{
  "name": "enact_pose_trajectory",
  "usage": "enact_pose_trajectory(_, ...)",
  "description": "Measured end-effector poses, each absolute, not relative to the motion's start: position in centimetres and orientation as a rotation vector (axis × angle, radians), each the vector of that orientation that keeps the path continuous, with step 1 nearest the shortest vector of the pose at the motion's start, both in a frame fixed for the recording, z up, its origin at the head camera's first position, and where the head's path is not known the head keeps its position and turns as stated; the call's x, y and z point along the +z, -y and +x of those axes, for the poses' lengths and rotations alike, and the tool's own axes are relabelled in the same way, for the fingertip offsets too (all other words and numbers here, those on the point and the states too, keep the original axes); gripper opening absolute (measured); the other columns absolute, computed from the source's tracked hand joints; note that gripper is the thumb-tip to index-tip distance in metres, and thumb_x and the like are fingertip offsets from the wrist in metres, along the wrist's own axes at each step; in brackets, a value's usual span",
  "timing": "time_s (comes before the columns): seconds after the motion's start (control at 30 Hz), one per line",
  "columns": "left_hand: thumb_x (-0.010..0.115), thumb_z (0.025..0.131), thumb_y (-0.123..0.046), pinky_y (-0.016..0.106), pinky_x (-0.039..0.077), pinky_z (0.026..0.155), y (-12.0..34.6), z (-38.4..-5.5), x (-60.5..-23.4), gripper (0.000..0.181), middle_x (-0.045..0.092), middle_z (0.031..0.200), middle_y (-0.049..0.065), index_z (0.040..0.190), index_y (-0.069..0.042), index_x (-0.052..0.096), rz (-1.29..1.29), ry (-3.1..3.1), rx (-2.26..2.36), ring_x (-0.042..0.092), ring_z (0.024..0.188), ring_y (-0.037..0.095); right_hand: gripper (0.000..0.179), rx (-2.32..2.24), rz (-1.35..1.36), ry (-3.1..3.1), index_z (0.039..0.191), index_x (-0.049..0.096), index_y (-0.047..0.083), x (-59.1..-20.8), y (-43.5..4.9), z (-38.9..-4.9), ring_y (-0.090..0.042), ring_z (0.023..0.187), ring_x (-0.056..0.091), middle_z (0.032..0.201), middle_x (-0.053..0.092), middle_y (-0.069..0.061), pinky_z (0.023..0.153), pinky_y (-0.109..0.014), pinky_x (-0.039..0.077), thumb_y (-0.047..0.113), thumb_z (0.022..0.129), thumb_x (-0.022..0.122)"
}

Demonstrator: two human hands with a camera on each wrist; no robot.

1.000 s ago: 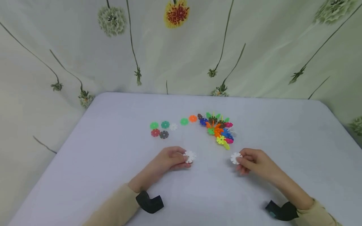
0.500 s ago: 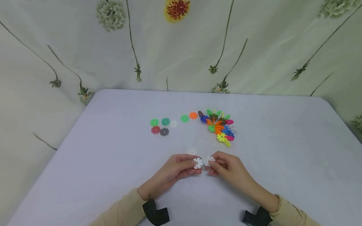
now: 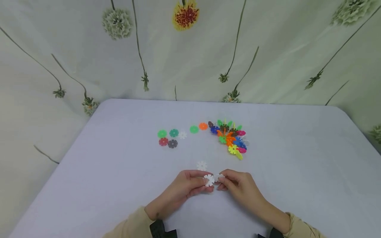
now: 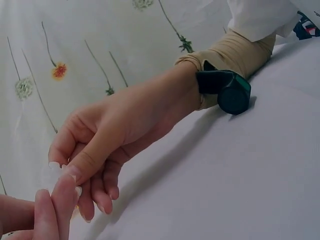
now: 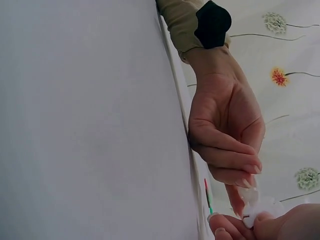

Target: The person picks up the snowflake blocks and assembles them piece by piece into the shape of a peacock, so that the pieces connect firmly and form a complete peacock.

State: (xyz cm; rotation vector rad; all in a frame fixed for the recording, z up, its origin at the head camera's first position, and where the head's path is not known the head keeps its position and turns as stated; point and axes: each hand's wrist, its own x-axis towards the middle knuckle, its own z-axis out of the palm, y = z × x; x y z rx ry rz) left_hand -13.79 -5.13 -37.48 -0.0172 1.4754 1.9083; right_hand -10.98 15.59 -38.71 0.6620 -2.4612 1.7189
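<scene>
In the head view my left hand [image 3: 188, 185] pinches a white snowflake disc [image 3: 210, 180] between thumb and fingers, its face toward the camera. Opposite it, my right hand [image 3: 242, 186] pinches a second white snowflake disc [image 3: 219, 177], tilted flatter. The two discs meet edge to edge; whether their slots are joined I cannot tell. Just beyond my left fingers a third white snowflake disc [image 3: 201, 165] lies on the table. Both wrist views show the fingertips of the two hands close together, mostly covering the discs.
A joined cluster of colourful snowflake discs [image 3: 229, 137] sits farther back on the white table [image 3: 119, 172]. To its left lie loose discs, among them an orange one [image 3: 203, 126], a red one [image 3: 163, 141] and a dark grey one [image 3: 172, 143]. A flower-printed cloth [image 3: 190, 59] hangs behind.
My hands have come together from apart, each bringing a white disc, and the right disc has tilted flatter. The third white disc now shows on the table beyond my left hand.
</scene>
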Motion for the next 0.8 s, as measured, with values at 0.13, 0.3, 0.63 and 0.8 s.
enact_pose_trajectory(0.13,0.058,0.091,-0.004,0.029,0.050,0.081,5.1,-13.7,-37.4,0.032,0.065,0.104,0.019,0.120,0.011,0.055,-0.030,-1.525,1.874,0.067,0.086,0.023,0.008,1.623,0.707,2.475,0.089,0.068,0.007,-38.7,-15.6,-10.9,-0.011,0.066,0.063,0.073,0.066,0.004,0.059,-0.025,0.054,0.005,0.090,0.060)
enact_pose_trajectory(0.3,0.058,0.090,-0.003,0.031,0.050,0.081,5.9,-14.1,-37.2,0.031,0.064,0.104,0.019,0.117,0.013,0.056,0.009,-1.574,1.862,0.067,0.085,0.023,0.007,1.657,0.655,2.504,0.088,0.068,0.008,-38.5,-15.9,-11.1,-0.009,0.066,0.064,0.072,0.066,0.006,0.060,-0.026,0.054,0.005,0.089,0.062)
enact_pose_trajectory(0.63,0.059,0.090,-0.003,0.031,0.050,0.081,5.6,-14.2,-37.0,0.031,0.063,0.107,0.020,0.117,0.011,0.057,0.038,-1.549,1.840,0.067,0.086,0.024,0.009,1.504,0.771,2.552,0.089,0.068,0.010,-38.5,-16.3,-11.3,-0.007,0.065,0.060,0.071,0.064,0.009,0.058,-0.022,0.051,0.001,0.086,0.065)
enact_pose_trajectory(0.8,0.059,0.091,-0.004,0.028,0.051,0.079,5.4,-14.3,-37.1,0.030,0.065,0.103,0.019,0.117,0.010,0.058,0.054,-1.598,1.810,0.067,0.085,0.024,0.008,1.404,0.775,2.611,0.088,0.067,0.009,-38.4,-16.0,-11.2,-0.005,0.064,0.058,0.071,0.062,0.010,0.058,-0.022,0.051,0.003,0.088,0.064)
